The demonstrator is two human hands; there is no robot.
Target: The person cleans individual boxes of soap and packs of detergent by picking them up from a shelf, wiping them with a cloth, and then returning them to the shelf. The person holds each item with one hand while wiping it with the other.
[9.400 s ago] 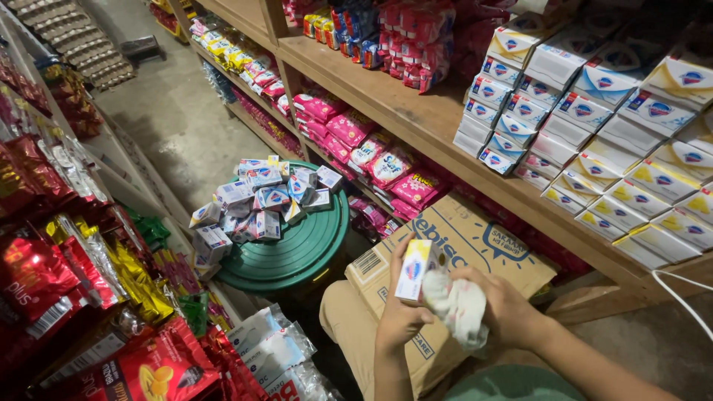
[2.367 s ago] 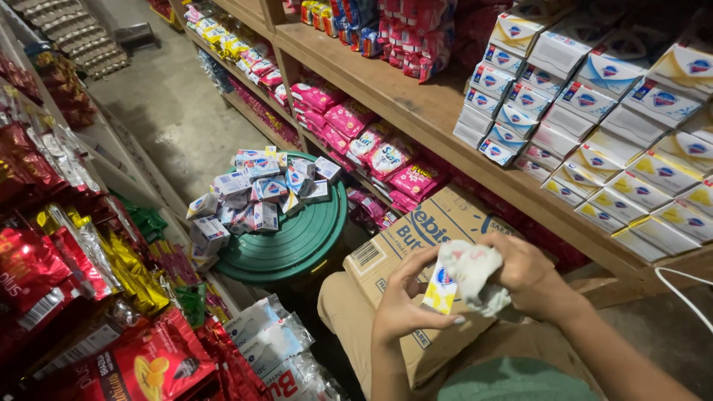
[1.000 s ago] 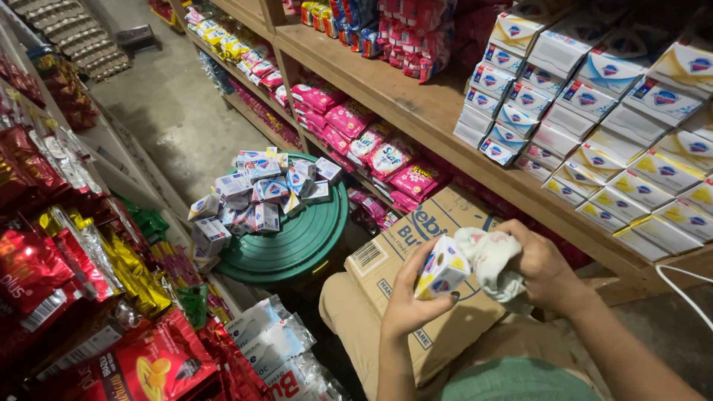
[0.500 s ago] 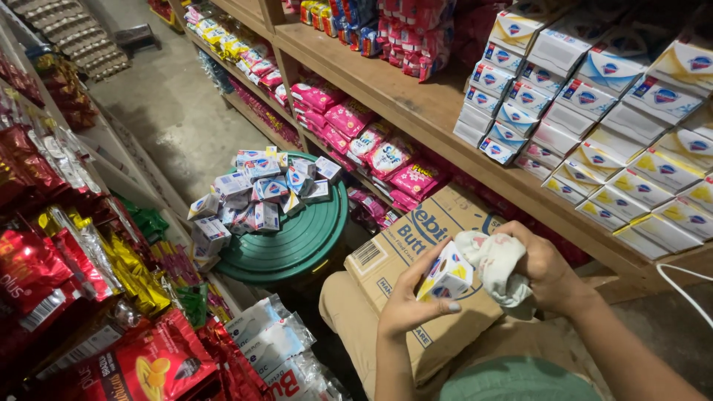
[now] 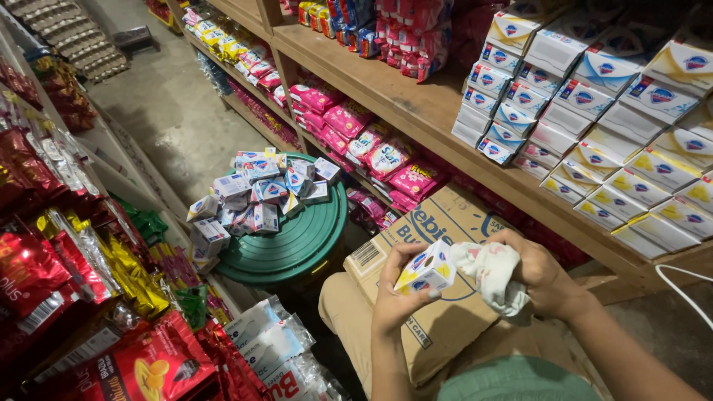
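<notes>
The view looks down a narrow shop aisle with a grey concrete floor (image 5: 167,111) running between stocked racks. The left hand (image 5: 397,293) holds a small white, yellow and blue soap box (image 5: 425,269), its fingers (image 5: 405,256) curled round the box's edges and pinching it, while the right hand (image 5: 538,271) has its fingers closed on a crumpled white cloth (image 5: 494,275) pressed against the box's side. Both hands hover just above a brown cardboard carton (image 5: 438,327) that rests across the person's lap, over tan trousers (image 5: 345,312). Just beyond the carton, on the floor side, a round green lid (image 5: 297,249) carries a loose heap of similar small soap boxes (image 5: 256,197), some upright, some tipped over. To the right runs a wooden shelf (image 5: 416,108); its upper board bears neat stacks of white boxed soap bars (image 5: 594,111), angled in rows, with red and blue packets (image 5: 401,30) further back. The board beneath holds pink sachet packs (image 5: 371,145), and yellow and pink packets (image 5: 238,52) continue along the lower boards toward the far end of the aisle. On the left, hanging strips of red and yellow snack packets (image 5: 67,267) crowd the rack, with clear plastic packs (image 5: 271,345) lying low beside the person's knee. A white cable (image 5: 683,286) loops at the right edge.
</notes>
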